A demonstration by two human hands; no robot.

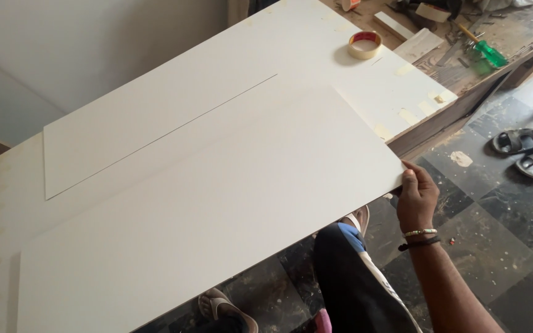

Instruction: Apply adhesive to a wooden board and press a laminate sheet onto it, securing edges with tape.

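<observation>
A person's right hand (416, 196) grips the near right corner of a large white laminate sheet (217, 209), fingers curled over the edge with the thumb on the underside, wrist ringed by a beaded bracelet (420, 232) and a dark band. The sheet stretches away from the hand to the left and upward across the frame, its gripped corner jutting out past the edge of the workbench (445, 105) and hanging over the floor. It lies on top of a wider white board (316, 43) that covers the bench, and a second thin white sheet (137, 129) rests just beyond it, the two overlapping along a long straight edge. The left hand is out of view, so its state cannot be told. A roll of tape (364, 44) sits on the white board near the far right corner, well apart from the hand. Beyond it, on the bare wood of the bench, lie a green-handled screwdriver (483, 50) and offcuts of wood. Below the hand, the person's dark-clad leg and sandalled feet stand on a dark checkered floor (501, 234), and a pair of black sandals (528, 151) rests to the right.
</observation>
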